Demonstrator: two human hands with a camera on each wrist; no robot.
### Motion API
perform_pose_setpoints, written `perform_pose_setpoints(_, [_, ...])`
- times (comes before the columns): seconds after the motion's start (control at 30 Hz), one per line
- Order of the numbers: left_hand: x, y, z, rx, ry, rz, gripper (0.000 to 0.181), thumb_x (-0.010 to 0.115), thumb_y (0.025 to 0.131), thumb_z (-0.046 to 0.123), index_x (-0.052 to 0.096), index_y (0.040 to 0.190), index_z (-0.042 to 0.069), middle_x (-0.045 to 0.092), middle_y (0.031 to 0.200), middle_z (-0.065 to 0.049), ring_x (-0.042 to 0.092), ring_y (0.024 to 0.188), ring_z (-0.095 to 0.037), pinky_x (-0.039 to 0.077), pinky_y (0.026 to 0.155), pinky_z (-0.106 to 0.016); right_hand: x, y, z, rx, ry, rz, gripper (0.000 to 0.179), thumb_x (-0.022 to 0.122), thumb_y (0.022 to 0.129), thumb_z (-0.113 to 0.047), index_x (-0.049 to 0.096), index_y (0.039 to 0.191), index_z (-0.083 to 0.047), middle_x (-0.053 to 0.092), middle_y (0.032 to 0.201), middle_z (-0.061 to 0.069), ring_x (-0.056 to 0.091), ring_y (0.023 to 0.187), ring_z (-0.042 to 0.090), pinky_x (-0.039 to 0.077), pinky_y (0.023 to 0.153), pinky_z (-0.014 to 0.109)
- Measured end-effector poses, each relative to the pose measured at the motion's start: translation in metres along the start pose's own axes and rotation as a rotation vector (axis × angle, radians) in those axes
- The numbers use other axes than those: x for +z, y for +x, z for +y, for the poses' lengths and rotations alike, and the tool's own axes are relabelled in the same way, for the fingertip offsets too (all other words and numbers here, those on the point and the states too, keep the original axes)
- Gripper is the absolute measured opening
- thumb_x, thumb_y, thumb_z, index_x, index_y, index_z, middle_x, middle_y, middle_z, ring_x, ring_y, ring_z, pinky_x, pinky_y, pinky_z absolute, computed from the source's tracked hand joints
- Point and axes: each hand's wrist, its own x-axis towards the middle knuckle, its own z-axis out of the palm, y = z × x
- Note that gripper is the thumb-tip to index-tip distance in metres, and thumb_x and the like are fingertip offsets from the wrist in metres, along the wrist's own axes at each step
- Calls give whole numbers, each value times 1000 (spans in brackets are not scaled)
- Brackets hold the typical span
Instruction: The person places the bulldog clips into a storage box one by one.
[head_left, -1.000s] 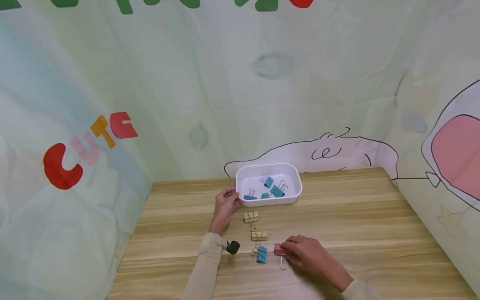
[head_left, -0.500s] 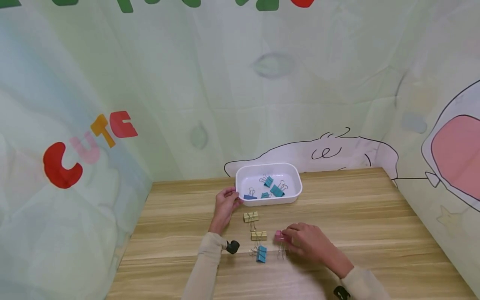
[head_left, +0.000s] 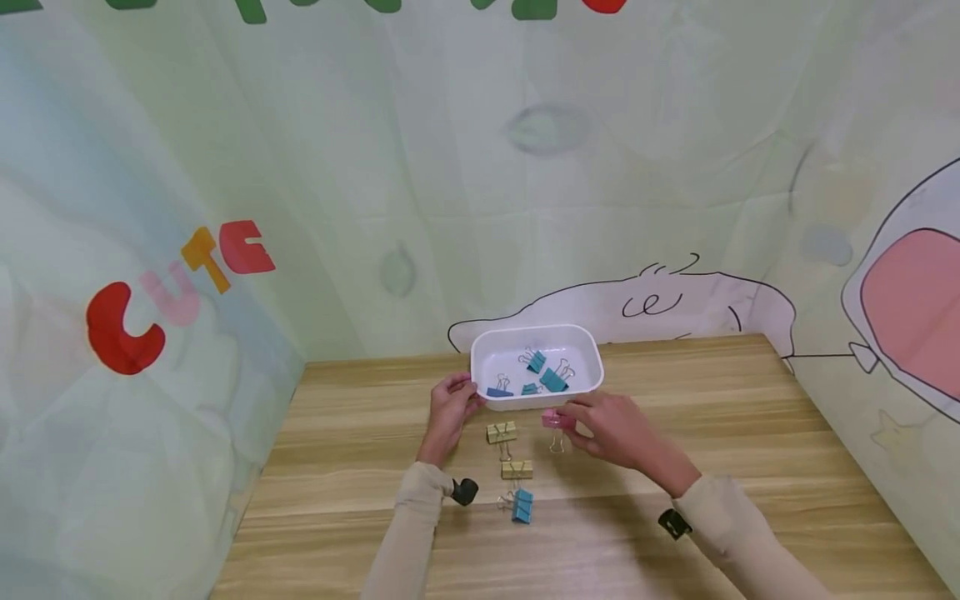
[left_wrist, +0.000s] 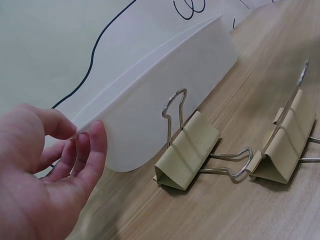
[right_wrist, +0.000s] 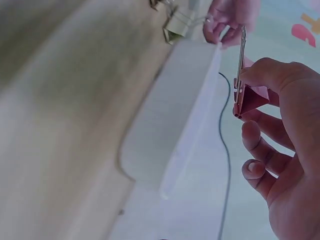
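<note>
Between thumb and fingers, my right hand point(head_left: 615, 429) pinches a pink binder clip point(head_left: 557, 419), close in front of the white tray point(head_left: 540, 402). In the right wrist view the pink binder clip point(right_wrist: 252, 97) hangs above the table, its wire handle standing up along the thumb. My left hand point(head_left: 450, 412) grips the tray's front left corner; the left wrist view shows thumb and fingers of that hand point(left_wrist: 60, 165) pinching the rim. Inside the tray lie a blue binder clip point(head_left: 500, 392) and several teal ones, including a teal binder clip point(head_left: 555, 380).
Two yellow binder clips, a nearer-to-tray yellow binder clip point(head_left: 501, 432) and another yellow binder clip point(head_left: 517, 470), lie on the wooden table point(head_left: 360, 433) between the arms. Closest to me is a blue-teal binder clip point(head_left: 522, 506). A printed cloth point(head_left: 375, 250) hangs behind the table.
My right hand has lifted the pink binder clip off the table and carried it forward to the tray's front side. The left hand stays at the tray's corner.
</note>
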Motion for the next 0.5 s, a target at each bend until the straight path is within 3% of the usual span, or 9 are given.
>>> perform_pose_setpoints(0.5, [-1, 0, 2, -8, -2, -8, 35, 59, 100, -6, 52, 133, -15, 55, 116, -21, 64, 99, -31, 64, 82, -29, -43, 68, 18, -39, -106, -65, 28, 82, 90, -23, 78, 115, -12, 75, 109, 10, 71, 89, 27, 65, 70, 40])
